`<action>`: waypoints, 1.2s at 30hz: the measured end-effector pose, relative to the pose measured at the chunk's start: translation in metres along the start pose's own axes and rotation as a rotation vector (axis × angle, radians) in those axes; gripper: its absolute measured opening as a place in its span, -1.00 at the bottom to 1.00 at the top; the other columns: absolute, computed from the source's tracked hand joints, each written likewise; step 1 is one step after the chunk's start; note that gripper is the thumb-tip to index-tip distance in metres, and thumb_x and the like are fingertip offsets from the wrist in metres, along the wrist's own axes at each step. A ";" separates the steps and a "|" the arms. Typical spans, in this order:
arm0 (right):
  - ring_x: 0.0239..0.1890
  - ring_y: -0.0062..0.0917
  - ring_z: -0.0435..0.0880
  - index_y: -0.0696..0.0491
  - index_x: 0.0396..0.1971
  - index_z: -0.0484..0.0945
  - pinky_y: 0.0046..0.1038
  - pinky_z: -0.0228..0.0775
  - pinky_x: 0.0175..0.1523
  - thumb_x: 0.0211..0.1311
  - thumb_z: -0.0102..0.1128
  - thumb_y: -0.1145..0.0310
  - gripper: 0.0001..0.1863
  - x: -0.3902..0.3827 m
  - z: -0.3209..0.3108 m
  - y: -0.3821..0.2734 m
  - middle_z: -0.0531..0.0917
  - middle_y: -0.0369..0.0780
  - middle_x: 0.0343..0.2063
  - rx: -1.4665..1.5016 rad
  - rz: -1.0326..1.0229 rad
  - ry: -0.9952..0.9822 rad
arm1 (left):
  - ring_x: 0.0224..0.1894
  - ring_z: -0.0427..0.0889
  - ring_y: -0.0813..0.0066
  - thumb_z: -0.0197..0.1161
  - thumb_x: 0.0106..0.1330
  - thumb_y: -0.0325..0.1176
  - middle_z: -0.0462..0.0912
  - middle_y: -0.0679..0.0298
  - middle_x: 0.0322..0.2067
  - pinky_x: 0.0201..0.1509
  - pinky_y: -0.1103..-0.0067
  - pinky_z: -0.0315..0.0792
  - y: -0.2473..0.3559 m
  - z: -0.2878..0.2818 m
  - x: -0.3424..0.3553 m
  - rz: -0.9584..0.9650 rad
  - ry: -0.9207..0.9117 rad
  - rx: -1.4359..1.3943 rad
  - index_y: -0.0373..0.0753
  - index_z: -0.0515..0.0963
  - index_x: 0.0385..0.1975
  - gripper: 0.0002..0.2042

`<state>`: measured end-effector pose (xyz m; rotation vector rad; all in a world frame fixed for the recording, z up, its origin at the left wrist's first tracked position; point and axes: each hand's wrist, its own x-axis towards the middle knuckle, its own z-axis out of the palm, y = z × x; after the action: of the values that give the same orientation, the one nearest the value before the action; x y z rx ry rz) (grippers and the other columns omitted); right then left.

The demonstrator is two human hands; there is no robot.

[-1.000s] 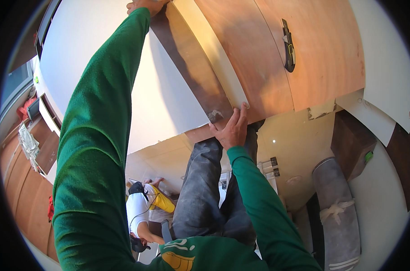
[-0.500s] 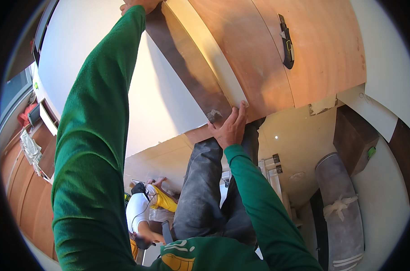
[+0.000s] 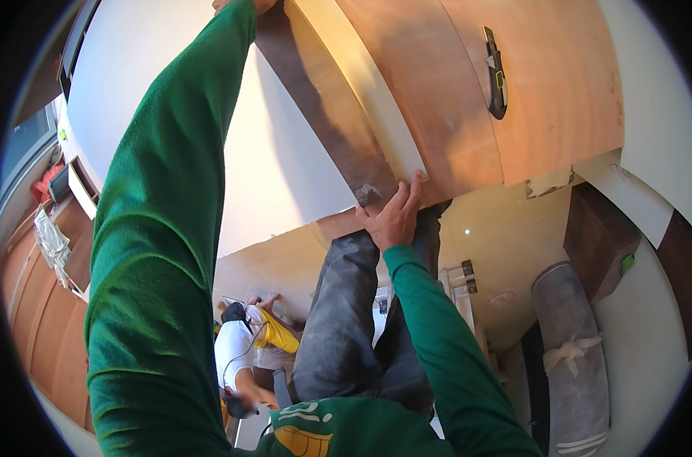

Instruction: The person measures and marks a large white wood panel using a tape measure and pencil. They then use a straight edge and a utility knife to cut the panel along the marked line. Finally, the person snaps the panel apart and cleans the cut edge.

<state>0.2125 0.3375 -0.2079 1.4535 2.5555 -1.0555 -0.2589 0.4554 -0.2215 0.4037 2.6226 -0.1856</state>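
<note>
A long pale strip [image 3: 370, 91] lies across reddish plywood [image 3: 437, 99]. My right hand [image 3: 394, 219] is at the strip's near end. Its fingers are apart, with fingertips touching the strip and the thumb out toward a small grey patch [image 3: 367, 195] on the wood. My left hand [image 3: 247, 6] reaches to the far end by the top edge of the view. Its fingers are mostly cut off there. To the left of the strip a large white sheet [image 3: 270, 160] lies on the plywood. A black utility knife [image 3: 496, 76] with its blade out rests on the boards at right.
Below the worktop a person [image 3: 243, 343] in white and yellow crouches on the left. A grey tied roll [image 3: 571, 350] and a dark brown box [image 3: 601, 236] stand at lower right. White cloth [image 3: 51, 240] hangs by wooden panels at far left.
The view has shifted slightly, so the boards and knife sit a little to the right and lower. Both hands keep nearly the same places at the strip's ends.
</note>
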 end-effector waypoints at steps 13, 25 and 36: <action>0.34 0.03 0.17 0.37 0.18 0.20 -0.12 0.16 0.43 -0.19 0.59 0.09 0.03 0.003 -0.005 0.000 0.08 0.09 0.34 -0.003 0.048 -0.060 | 0.16 0.58 0.00 0.25 0.01 0.47 0.63 -0.11 0.05 0.23 0.44 0.42 -0.004 0.000 0.014 0.017 -0.013 0.085 -0.48 0.59 0.02 -0.04; 0.37 0.10 0.13 0.33 0.17 0.21 0.16 0.03 0.44 -0.24 0.61 0.00 0.07 0.002 -0.006 0.001 0.09 0.09 0.34 0.011 0.019 -0.052 | 0.09 0.63 -0.01 0.31 -0.03 0.44 0.65 -0.15 0.00 0.19 0.43 0.48 -0.003 -0.001 0.010 -0.012 0.019 0.047 -0.49 0.60 -0.01 -0.05; 0.33 0.08 0.20 0.34 0.12 0.23 0.05 0.20 0.38 -0.26 0.61 0.13 -0.01 0.005 0.006 -0.009 0.13 0.09 0.31 -0.003 0.087 0.061 | 0.11 0.61 0.00 0.31 -0.02 0.44 0.64 -0.14 0.02 0.18 0.41 0.48 -0.002 -0.001 0.013 0.010 0.016 0.077 -0.51 0.58 0.01 -0.04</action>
<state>0.2013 0.3345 -0.2095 1.6036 2.5065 -1.0108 -0.2710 0.4566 -0.2264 0.4466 2.6349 -0.2824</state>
